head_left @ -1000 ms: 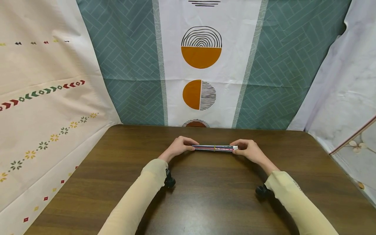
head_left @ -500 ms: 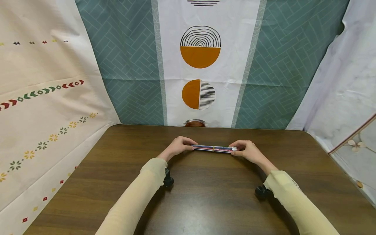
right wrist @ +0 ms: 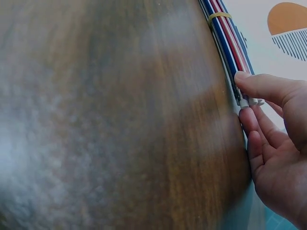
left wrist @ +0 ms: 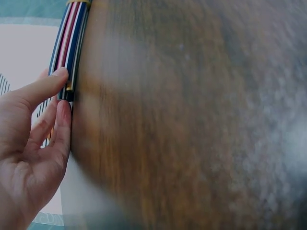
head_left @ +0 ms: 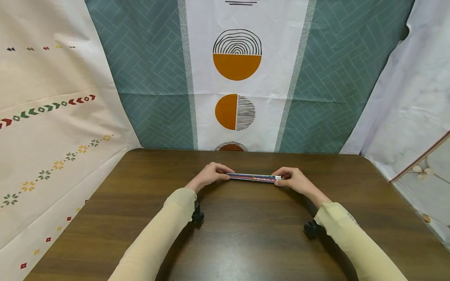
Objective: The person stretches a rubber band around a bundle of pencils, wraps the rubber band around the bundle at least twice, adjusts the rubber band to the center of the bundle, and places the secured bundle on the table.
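Observation:
A bundle of striped pencils (head_left: 246,177) lies crosswise near the far edge of the table, bound at its middle by a yellowish rubber band (right wrist: 219,16). My left hand (head_left: 211,175) pinches the bundle's left end, thumb on the near side. In the left wrist view that thumb (left wrist: 45,88) presses on dark blue, white and red stripes. At the other end, where white erasers (right wrist: 247,102) show, my right hand (head_left: 293,180) pinches the pencils between thumb and fingers. Some fingers of both hands are hidden behind the bundle in the head view.
The brown wooden table (head_left: 232,230) spreads out on the near side of the bundle. A teal and white patterned cloth (head_left: 239,86) hangs right behind the far edge. Patterned cloths also hang at the left and right. A black wrist camera (head_left: 197,215) is on the left wrist.
Both hands still hold the bundle's two ends. The view has shifted slightly, so hands and pencils appear a little further left; the bundle's right end tilts slightly nearer.

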A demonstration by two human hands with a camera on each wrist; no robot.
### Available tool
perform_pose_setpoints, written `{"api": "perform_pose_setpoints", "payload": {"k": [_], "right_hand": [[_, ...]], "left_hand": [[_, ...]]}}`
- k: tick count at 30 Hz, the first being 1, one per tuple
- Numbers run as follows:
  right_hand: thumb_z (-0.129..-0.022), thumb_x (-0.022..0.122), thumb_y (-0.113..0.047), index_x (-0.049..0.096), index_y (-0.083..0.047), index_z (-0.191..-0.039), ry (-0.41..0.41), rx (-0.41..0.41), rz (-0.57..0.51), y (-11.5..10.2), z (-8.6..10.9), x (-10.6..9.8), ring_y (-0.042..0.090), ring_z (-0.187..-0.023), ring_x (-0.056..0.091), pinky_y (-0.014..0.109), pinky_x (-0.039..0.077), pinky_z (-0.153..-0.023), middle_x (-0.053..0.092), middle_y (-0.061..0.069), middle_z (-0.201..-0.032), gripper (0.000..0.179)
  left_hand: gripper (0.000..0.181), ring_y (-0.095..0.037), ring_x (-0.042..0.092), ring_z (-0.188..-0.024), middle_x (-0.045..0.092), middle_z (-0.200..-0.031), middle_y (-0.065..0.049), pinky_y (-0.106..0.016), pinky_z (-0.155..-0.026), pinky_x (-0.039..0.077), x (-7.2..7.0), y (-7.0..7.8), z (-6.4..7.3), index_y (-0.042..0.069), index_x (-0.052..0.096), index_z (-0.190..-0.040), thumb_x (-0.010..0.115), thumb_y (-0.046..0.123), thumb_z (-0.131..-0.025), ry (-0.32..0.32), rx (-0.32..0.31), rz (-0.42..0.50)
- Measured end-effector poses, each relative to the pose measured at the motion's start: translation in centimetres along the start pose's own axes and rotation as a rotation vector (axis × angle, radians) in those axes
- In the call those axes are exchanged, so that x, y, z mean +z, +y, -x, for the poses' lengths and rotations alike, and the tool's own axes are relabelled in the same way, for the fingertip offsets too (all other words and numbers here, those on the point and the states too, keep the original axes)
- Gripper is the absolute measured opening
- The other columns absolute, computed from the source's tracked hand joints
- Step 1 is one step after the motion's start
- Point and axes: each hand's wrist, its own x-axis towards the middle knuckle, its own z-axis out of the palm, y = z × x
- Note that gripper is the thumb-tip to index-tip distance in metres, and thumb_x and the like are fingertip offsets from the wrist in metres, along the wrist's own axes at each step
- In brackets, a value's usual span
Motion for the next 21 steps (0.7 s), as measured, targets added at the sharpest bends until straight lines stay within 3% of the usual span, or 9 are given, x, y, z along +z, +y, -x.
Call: {"api": "perform_pose_setpoints", "payload": {"k": [13,21], "right_hand": [[-0.088,0.075,-0.017,0.069,-0.008,-0.117,-0.002,0.041,0.008,0.05,-0.01,-0.01,0.016,-0.081,0.052,0.026,0.044,-0.067,0.066,0.011,-0.103,0.03],[-0.089,0.073,-0.013,0.067,-0.001,-0.119,-0.021,0.036,-0.012,-0.61,0.16,0.01,0.018,-0.083,0.052,0.026,0.044,-0.066,0.065,0.02,-0.106,0.033]], "left_hand": [[0.024,-0.021,0.06,-0.111,0.067,-0.128,-0.005,-0.041,-0.101,0.046,-0.05,0.15,0.0,0.018,0.075,-0.116,0.071,0.017,-0.092,-0.005,-0.017,0.018],[0.025,-0.02,0.061,-0.11,0.066,-0.129,-0.006,-0.035,-0.095,0.048,-0.04,0.1,0.25,0.017,0.074,-0.117,0.07,0.017,-0.092,0.0,0.0,0.001]]}}
